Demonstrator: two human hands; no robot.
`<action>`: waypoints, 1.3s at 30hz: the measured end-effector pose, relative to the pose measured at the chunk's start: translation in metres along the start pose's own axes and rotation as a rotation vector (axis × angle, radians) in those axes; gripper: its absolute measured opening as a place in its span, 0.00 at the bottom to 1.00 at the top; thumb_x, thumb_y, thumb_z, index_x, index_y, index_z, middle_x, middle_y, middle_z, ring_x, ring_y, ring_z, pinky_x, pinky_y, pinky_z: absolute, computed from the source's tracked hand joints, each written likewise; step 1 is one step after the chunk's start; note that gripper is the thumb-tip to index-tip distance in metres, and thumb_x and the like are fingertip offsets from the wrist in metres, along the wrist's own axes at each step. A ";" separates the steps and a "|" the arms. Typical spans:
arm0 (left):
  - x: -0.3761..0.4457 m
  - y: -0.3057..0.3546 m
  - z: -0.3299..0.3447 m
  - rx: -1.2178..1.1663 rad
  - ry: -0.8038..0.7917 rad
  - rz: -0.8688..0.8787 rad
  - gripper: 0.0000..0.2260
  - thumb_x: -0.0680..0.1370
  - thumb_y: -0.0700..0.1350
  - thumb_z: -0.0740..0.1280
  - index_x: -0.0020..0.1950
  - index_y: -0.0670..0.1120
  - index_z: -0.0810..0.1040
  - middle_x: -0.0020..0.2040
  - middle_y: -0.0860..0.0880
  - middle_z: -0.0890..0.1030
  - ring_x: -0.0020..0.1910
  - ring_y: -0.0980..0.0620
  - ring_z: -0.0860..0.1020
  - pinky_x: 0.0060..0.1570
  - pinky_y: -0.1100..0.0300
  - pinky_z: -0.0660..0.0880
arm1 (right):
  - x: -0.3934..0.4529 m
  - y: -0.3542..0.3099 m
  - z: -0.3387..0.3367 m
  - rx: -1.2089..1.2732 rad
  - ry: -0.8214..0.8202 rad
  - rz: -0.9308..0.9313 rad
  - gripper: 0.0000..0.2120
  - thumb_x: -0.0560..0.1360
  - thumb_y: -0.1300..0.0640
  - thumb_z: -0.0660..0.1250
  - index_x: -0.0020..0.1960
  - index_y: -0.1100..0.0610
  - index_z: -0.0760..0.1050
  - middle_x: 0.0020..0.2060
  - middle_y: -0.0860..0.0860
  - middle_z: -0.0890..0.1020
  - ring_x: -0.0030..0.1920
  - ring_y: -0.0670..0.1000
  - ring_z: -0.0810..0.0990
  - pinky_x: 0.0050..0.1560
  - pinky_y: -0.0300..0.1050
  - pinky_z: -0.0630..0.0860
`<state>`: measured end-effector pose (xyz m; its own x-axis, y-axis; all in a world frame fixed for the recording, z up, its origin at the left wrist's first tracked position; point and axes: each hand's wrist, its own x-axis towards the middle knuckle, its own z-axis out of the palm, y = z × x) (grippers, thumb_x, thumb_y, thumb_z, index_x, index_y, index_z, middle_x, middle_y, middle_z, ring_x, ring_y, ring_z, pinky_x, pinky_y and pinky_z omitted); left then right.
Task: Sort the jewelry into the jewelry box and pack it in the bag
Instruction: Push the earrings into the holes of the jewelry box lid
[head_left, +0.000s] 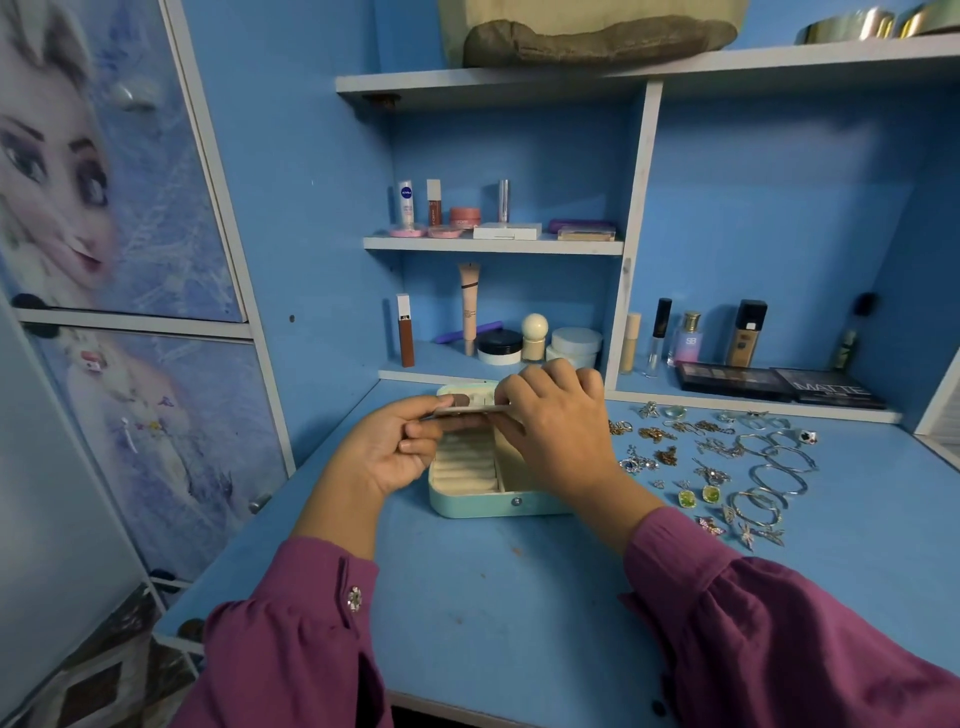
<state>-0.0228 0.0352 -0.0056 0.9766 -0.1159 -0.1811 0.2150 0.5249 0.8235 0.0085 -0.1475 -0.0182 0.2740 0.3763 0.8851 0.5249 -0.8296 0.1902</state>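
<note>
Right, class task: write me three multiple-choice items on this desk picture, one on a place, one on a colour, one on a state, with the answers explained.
1. Where does the loose jewelry lie relative to the jewelry box?
A. To its right
B. To its left
C. Inside it

2. What colour is the box's outside?
A. Red
B. Pale turquoise
C. Black

3. What state is the box in?
A. Closed
B. Open
C. Upside down

Answers: 1 A, the pieces are spread on the desk beyond the right hand. 2 B, its front wall shows that. 3 B, the cream ring rolls inside show, while both hands, the left hand too, grip a flat piece above them.
</note>
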 end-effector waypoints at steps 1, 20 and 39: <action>-0.001 0.000 0.000 -0.001 0.005 -0.005 0.08 0.79 0.37 0.58 0.50 0.37 0.77 0.47 0.33 0.82 0.14 0.60 0.62 0.14 0.73 0.58 | 0.000 0.000 -0.002 0.014 -0.011 -0.007 0.09 0.67 0.49 0.74 0.41 0.52 0.76 0.34 0.47 0.78 0.39 0.54 0.75 0.42 0.46 0.58; -0.002 -0.002 -0.001 0.189 0.061 -0.049 0.13 0.76 0.30 0.56 0.46 0.36 0.80 0.25 0.52 0.69 0.14 0.60 0.59 0.13 0.72 0.53 | -0.032 0.112 -0.043 0.386 -0.806 0.344 0.05 0.71 0.52 0.73 0.42 0.41 0.81 0.37 0.34 0.76 0.48 0.43 0.72 0.59 0.48 0.68; -0.006 -0.003 0.002 0.193 0.063 -0.047 0.12 0.76 0.30 0.55 0.49 0.36 0.78 0.27 0.51 0.73 0.14 0.60 0.60 0.12 0.72 0.54 | -0.031 0.106 -0.042 0.314 -1.019 0.225 0.04 0.75 0.48 0.67 0.47 0.43 0.81 0.39 0.34 0.77 0.50 0.43 0.70 0.65 0.49 0.61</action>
<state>-0.0290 0.0327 -0.0061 0.9649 -0.0801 -0.2499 0.2620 0.3480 0.9001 0.0217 -0.2643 -0.0080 0.8528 0.5144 0.0903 0.5220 -0.8343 -0.1774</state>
